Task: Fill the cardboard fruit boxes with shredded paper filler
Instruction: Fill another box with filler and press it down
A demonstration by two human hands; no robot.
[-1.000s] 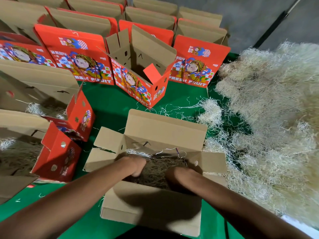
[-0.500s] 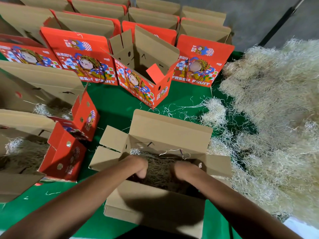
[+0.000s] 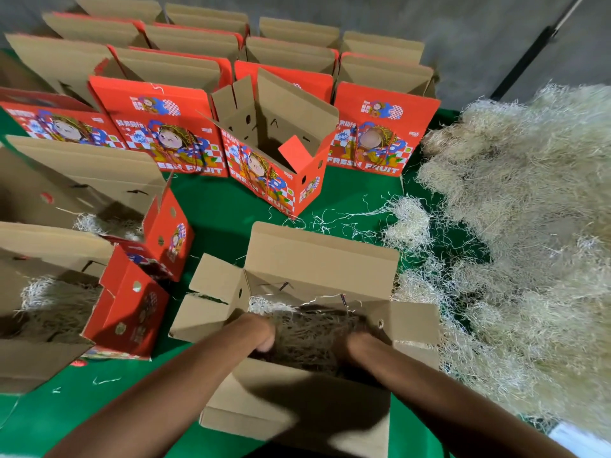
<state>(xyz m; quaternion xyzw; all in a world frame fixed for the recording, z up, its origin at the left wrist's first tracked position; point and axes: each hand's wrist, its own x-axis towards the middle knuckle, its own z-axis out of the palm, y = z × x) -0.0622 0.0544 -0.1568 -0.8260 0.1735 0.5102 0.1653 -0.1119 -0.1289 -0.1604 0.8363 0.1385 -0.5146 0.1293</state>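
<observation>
While both hands are pressing into shredded paper (image 3: 310, 335) inside the open box (image 3: 317, 259), left hand (image 3: 261, 332) is curling its fingers; right hand (image 3: 355, 345) fingers are sitting buried, grip unclear.

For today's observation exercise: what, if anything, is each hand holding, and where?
Both the left hand and right hand are down in the shredded paper inside the open box; any grip is hidden.
</observation>
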